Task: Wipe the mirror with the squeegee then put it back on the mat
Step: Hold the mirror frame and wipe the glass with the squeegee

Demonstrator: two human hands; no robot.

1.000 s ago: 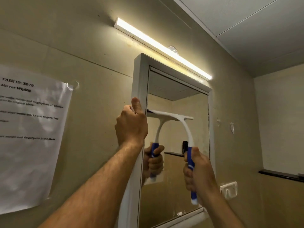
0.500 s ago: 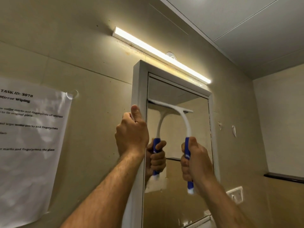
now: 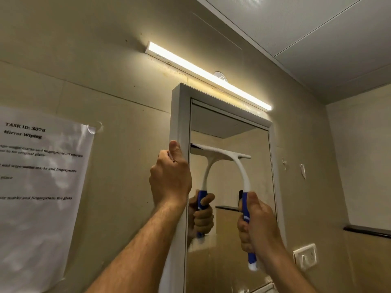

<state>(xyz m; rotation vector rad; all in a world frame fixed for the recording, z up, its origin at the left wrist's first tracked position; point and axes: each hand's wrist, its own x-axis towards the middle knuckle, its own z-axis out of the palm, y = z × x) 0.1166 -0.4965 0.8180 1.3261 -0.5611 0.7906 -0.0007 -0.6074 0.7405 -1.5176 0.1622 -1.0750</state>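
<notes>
Taped notice (image 3: 40, 187) cut off left, its small print blurred

I am holding the white plastic squeegee with the blue grip (image 3: 243, 180) upright in my right hand (image 3: 257, 227), fingers wrapping the blue part of the handle, its white end cap poking out below my fist. Its curved white neck is arching up and leftward to the flat blade, which is pressing against the upper part of the tall rectangular white-framed wall mirror (image 3: 239, 250). My left hand (image 3: 170, 176) is gripping the mirror's left frame edge, thumb pointing up. The glass is reflecting the squeegee and my fist.
</notes>
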